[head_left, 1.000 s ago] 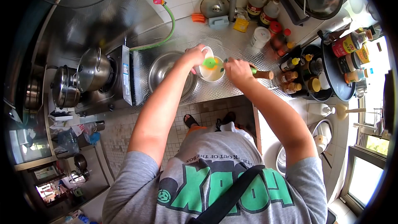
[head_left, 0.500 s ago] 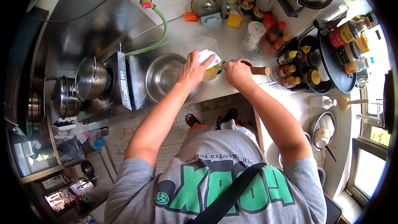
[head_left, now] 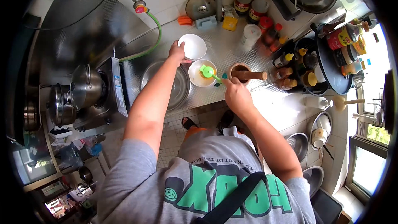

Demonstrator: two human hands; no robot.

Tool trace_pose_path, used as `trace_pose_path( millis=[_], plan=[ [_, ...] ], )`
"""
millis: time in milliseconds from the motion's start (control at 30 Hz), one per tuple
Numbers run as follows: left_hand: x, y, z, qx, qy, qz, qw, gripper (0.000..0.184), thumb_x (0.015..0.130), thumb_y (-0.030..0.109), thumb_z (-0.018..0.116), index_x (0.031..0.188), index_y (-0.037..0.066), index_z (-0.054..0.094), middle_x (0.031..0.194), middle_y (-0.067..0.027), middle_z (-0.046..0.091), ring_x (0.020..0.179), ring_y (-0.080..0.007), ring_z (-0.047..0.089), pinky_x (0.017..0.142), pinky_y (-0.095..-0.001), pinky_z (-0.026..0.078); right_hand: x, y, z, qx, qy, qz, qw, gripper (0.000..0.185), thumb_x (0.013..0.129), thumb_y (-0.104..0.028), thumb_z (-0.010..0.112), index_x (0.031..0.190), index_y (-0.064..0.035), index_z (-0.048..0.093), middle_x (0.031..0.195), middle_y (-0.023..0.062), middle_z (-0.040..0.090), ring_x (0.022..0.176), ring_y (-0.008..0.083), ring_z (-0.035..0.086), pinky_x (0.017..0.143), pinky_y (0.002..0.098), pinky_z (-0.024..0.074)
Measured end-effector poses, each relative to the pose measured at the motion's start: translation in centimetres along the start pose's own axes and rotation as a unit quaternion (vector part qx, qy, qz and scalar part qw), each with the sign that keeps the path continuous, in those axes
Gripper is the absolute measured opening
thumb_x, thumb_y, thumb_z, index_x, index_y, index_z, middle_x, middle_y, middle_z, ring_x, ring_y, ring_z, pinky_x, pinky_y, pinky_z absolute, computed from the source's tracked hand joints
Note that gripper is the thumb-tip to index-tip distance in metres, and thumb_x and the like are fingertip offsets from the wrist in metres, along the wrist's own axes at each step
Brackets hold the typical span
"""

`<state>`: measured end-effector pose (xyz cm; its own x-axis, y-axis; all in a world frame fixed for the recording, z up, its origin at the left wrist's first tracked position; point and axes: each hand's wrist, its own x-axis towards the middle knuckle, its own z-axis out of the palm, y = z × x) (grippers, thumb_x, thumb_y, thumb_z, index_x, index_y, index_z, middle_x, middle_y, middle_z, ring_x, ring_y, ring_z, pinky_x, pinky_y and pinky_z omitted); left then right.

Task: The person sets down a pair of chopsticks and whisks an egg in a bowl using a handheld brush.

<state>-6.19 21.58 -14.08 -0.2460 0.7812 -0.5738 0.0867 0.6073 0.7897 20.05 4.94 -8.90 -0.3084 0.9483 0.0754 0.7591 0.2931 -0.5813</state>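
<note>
L hand: closed on the near-left rim of the white bowl (head_left: 195,47), which it holds up just beyond the second bowl; L hand (head_left: 177,54) is apart from R hand.
R hand: R hand (head_left: 238,95) is shut round the handle end of the green spoon (head_left: 208,71); exact finger placement hidden on my feed.
Spoon: head over the second bowl (head_left: 195,78), handle running right & near; can't tell if it touches the inside. Prob. light, stiff plastic; I'd pinch mid-handle, as a wet one could twist.
White bowl: smooth, round, glossy, thin-walled; ceramic or hard plastic, can't tell. Prob. light-to-med., slick if wet, chips if ceramic. I'd take the rim w/ thumb in, fingers under.
Second bowl: on the counter, round, pale, w/ yellow-orange food in it; prob. soft or runny, approx. read only. I'd steady it at the rim.
Right side: brown mortar (head_left: 234,66), prob. wood & heavy, w/ thick round pestle (head_left: 258,75) lying across it.
Left side: shiny steel basin (head_left: 177,97), wide, thin-walled, smooth.
Surface: counter (head_left: 211,95) is metallic w/ fine embossed texture; bases might slide on it if wet.
</note>
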Motion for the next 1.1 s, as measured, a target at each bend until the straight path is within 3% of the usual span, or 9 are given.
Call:
trace_pose_path(
  millis=[100,200,400,500,600,633,733,867,1100],
  plan=[
    [2.5,-0.7,0.4,-0.005,-0.016,-0.047,0.999,0.037,0.104,0.027,0.050,0.138,0.013,0.045,0.134,-0.0138,0.054,0.105,-0.0356,0.066,0.072,-0.0495,0.065,-0.6,0.3,1.6,0.058,-0.019,0.021,0.998,0.037,0.083,0.003,0.050,0.118,0.0040,0.062,0.100,0.0290,0.061,0.089,0.0466,0.064,0.083,0.0500,0.0541],
    [4.3,-1.8,1.1,0.047,0.006,-0.022,0.999,0.039,0.102,0.025,0.056,0.136,0.008,0.048,0.128,-0.0155,0.058,0.103,-0.0362,0.067,0.073,-0.0506,0.065,-0.8,0.4,2.9,0.098,-0.053,0.069,0.991,0.044,0.077,0.005,0.054,0.121,0.0049,0.060,0.104,0.0280,0.062,0.097,0.0459,0.061,0.089,0.0501,0.0511],
    [5.5,-2.0,1.6,0.093,0.101,-0.033,0.990,0.048,0.095,0.030,0.065,0.129,-0.002,0.052,0.125,-0.0205,0.060,0.104,-0.0387,0.067,0.081,-0.0497,0.062,0.1,0.6,5.2,0.105,-0.047,0.080,0.990,0.037,0.083,0.000,0.052,0.119,0.0078,0.059,0.097,0.0340,0.062,0.095,0.0501,0.062,0.089,0.0528,0.0502],
    [3.4,-1.3,1.0,0.343,0.131,0.065,0.928,0.050,0.091,0.033,0.068,0.126,-0.001,0.056,0.123,-0.0232,0.063,0.106,-0.0388,0.067,0.090,-0.0478,0.056,1.0,0.9,6.8,0.164,-0.033,0.129,0.977,0.035,0.084,-0.004,0.058,0.117,0.0074,0.060,0.100,0.0326,0.064,0.097,0.0484,0.062,0.091,0.0515,0.0502],
    [-3.2,0.3,1.3,0.459,0.140,0.213,0.851,0.044,0.089,0.028,0.062,0.123,0.000,0.058,0.123,-0.0264,0.064,0.113,-0.0385,0.065,0.097,-0.0517,0.049,1.2,0.4,7.6,0.150,-0.033,0.132,0.979,0.033,0.084,-0.007,0.062,0.116,0.0050,0.063,0.105,0.0298,0.065,0.100,0.0462,0.063,0.092,0.0499,0.0504],
    [-4.4,1.2,1.1,0.506,0.040,0.164,0.846,0.046,0.087,0.025,0.061,0.126,0.000,0.058,0.126,-0.0268,0.063,0.119,-0.0354,0.062,0.100,-0.0484,0.048,1.2,0.3,7.6,0.127,-0.032,0.122,0.984,0.033,0.084,-0.008,0.063,0.115,0.0039,0.064,0.107,0.0288,0.065,0.101,0.0454,0.063,0.093,0.0494,0.0504],
    [-1.4,-2.3,1.1,0.612,-0.153,0.186,0.754,0.050,0.087,0.033,0.063,0.127,0.004,0.060,0.125,-0.0232,0.064,0.119,-0.0372,0.060,0.097,-0.0465,0.049,1.1,0.0,7.2,0.077,-0.078,0.090,0.990,0.029,0.087,-0.008,0.060,0.114,-0.0005,0.066,0.109,0.0257,0.065,0.099,0.0441,0.065,0.090,0.0494,0.0523],
    [2.5,-4.4,2.4,0.519,-0.203,0.152,0.816,0.050,0.079,0.021,0.063,0.122,-0.005,0.063,0.116,-0.0283,0.067,0.108,-0.0385,0.067,0.093,-0.0416,0.051,2.0,-1.3,5.9,-0.006,-0.126,0.129,0.984,0.029,0.091,-0.007,0.052,0.116,-0.0034,0.066,0.108,0.0231,0.063,0.096,0.0430,0.066,0.084,0.0501,0.0546],
    [2.2,-4.1,4.6,0.501,-0.242,0.100,0.825,0.049,0.073,0.013,0.066,0.117,-0.008,0.064,0.112,-0.0261,0.069,0.102,-0.0335,0.069,0.086,-0.0402,0.054,0.6,0.5,7.9,0.030,-0.058,0.129,0.989,0.034,0.091,-0.006,0.049,0.121,-0.0011,0.064,0.108,0.0241,0.063,0.095,0.0436,0.066,0.083,0.0507,0.0543]
  ],
)
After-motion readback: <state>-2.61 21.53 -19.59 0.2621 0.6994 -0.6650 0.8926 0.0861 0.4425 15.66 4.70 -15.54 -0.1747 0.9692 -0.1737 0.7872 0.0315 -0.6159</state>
